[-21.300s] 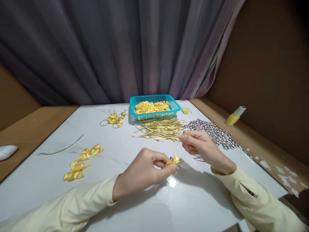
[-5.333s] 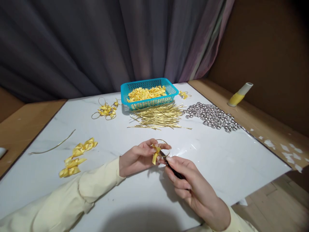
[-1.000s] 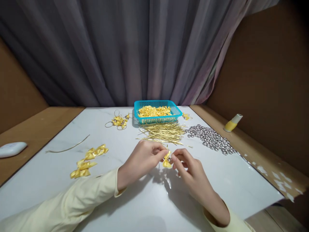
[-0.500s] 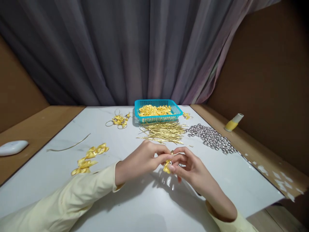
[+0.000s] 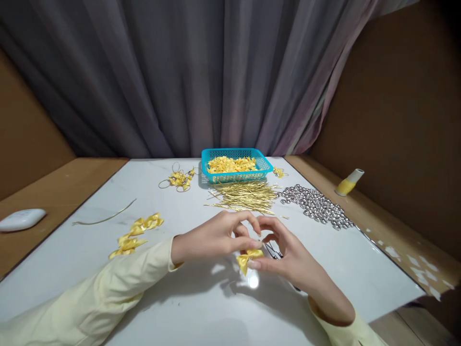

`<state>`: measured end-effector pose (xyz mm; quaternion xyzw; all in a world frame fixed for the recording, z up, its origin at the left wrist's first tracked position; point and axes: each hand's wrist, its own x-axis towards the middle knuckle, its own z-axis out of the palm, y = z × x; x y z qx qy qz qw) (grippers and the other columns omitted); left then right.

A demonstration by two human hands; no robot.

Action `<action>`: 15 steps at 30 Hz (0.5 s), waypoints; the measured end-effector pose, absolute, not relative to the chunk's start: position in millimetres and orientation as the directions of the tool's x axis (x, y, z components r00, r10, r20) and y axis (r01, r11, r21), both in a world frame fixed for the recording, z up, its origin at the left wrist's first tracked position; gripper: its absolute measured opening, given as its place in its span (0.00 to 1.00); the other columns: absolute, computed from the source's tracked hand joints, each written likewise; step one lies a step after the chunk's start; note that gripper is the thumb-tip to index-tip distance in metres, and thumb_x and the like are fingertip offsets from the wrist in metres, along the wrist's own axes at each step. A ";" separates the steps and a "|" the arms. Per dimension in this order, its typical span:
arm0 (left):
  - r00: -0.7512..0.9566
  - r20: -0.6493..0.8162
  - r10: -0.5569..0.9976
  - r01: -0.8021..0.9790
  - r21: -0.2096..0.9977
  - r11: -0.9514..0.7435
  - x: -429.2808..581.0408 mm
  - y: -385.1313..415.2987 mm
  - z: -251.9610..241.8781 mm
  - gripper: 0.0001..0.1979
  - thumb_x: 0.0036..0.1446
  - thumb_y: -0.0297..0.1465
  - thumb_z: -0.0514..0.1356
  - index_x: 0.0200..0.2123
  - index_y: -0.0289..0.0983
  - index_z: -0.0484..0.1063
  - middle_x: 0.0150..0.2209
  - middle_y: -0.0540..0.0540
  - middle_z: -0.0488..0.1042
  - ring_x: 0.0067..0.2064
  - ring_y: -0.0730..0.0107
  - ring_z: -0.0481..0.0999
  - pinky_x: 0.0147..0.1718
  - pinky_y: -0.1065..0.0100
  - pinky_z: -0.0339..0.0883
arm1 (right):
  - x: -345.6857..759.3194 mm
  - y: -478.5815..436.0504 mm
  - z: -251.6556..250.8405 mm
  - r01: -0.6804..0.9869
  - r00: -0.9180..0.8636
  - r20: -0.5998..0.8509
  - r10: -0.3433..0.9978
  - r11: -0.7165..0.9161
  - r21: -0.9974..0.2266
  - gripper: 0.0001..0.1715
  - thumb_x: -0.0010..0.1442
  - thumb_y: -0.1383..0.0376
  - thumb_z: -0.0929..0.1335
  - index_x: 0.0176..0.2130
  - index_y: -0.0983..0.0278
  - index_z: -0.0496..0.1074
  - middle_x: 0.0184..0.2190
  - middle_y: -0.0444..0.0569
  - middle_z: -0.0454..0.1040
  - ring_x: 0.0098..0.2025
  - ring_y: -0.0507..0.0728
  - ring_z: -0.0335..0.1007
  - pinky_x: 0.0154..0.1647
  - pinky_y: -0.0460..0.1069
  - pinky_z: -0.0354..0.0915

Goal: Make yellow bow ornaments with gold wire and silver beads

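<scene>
Between my two hands, just above the white tabletop, a yellow satin ribbon bow is pinched. My left hand grips its upper edge with thumb and fingertips. From the right, my right hand presses its thumb against the bow, its fingers curled behind. Under the right palm shows a thin dark metal thing, too covered to make out. On the left of the table lie several loose yellow bows and one piece of gold cord.
A blue plastic basket of yellow bows stands at the back. Before it lie gold cords, with shiny silver beads to the right. Bows with cord loops rest left of the basket. A yellow-and-white tube stands far right.
The bow has come lower and nearer, turned so that more of its yellow ribbon shows. My fingers have shifted on it, and the fingertips of both hands now arch above it.
</scene>
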<state>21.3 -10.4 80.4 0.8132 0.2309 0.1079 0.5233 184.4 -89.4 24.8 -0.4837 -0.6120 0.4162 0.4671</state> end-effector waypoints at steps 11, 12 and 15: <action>0.852 -0.140 0.505 0.198 0.978 -0.062 23.8 -5.0 78.4 0.20 0.47 0.28 0.63 0.43 0.40 0.62 0.34 0.50 0.72 0.37 0.71 0.72 0.41 0.66 0.62 | 191.6 -84.7 24.1 -0.028 -0.007 0.073 0.997 0.073 -0.997 0.18 0.49 0.57 0.70 0.36 0.64 0.63 0.24 0.42 0.70 0.29 0.53 0.70 0.32 0.48 0.64; 0.841 -0.133 0.524 0.194 0.979 -0.064 25.0 -4.8 78.3 0.18 0.47 0.28 0.62 0.42 0.39 0.63 0.33 0.51 0.72 0.36 0.71 0.72 0.40 0.66 0.62 | 192.5 -84.7 24.7 -0.049 -0.007 0.065 0.998 0.065 -0.997 0.18 0.49 0.56 0.70 0.36 0.63 0.63 0.24 0.41 0.70 0.28 0.53 0.70 0.31 0.48 0.64; 0.789 -0.151 0.596 0.239 0.968 -0.072 29.7 -5.3 79.9 0.11 0.48 0.30 0.62 0.37 0.37 0.66 0.30 0.52 0.71 0.34 0.72 0.71 0.37 0.68 0.62 | 196.8 -86.8 29.3 -0.031 -0.004 0.066 0.998 0.066 -0.997 0.16 0.52 0.55 0.68 0.35 0.63 0.63 0.22 0.42 0.72 0.28 0.54 0.70 0.30 0.48 0.63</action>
